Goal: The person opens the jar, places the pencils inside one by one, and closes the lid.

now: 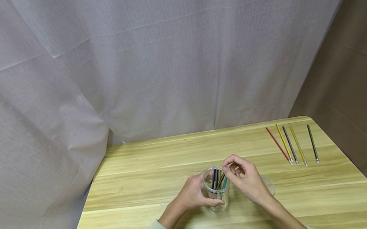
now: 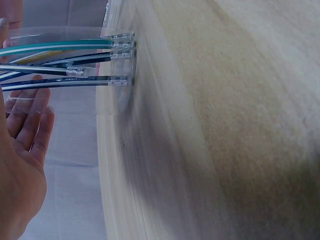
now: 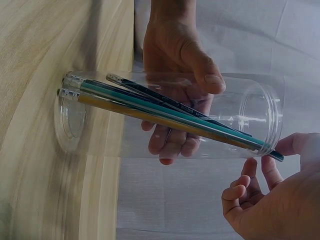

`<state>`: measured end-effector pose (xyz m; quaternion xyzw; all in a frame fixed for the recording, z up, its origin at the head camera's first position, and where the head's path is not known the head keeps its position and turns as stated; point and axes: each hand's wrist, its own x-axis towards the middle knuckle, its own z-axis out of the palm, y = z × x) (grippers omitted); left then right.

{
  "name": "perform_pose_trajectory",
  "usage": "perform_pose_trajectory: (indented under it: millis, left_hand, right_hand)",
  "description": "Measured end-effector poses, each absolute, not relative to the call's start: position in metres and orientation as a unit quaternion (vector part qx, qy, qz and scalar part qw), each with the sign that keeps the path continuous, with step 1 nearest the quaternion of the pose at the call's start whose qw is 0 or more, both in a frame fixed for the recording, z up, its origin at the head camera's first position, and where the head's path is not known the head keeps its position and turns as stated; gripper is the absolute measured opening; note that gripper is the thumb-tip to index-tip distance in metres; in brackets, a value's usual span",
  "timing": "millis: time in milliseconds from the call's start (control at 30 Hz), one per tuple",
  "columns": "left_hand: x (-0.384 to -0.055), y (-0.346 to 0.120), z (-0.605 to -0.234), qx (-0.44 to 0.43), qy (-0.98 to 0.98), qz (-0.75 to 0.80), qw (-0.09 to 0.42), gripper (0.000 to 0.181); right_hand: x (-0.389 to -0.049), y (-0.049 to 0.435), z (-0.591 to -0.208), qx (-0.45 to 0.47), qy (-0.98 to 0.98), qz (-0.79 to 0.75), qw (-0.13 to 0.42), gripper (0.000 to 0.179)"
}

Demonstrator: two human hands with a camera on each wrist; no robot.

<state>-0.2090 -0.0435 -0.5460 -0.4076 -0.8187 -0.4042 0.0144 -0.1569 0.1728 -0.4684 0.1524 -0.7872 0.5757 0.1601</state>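
Note:
A clear plastic jar (image 1: 219, 196) stands on the table with several pencils inside, among them a teal pencil (image 3: 165, 111), a yellow pencil (image 3: 130, 111) and dark ones. My left hand (image 1: 193, 193) grips the jar's side, thumb in front and fingers behind. At the jar's mouth, the thumb and forefinger of my right hand (image 1: 245, 177) pinch a pencil end (image 3: 276, 156) that pokes past the rim. One dark pencil (image 3: 160, 98) slants inside, its eraser end off the jar's bottom. Which pencil the pinched end belongs to is hard to tell.
A round clear lid (image 1: 268, 184) lies right of the jar, partly behind my right wrist. Farther right are a red pencil (image 1: 278, 144), a yellow pencil (image 1: 283, 141) and several others, laid apart. A grey curtain (image 1: 166, 75) hangs behind the wooden table (image 1: 136, 179).

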Motion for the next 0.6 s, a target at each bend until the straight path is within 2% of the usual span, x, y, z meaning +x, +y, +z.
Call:
perform_pose_trajectory:
  millis: [600]
  left_hand:
    - [-0.2094,-0.0434,-0.5458,-0.406,-0.821,-0.401,0.014,0.087]
  right_hand:
    - [-0.1564,0.1738,-0.4668,0.157,-0.779,0.585,0.164,0.015]
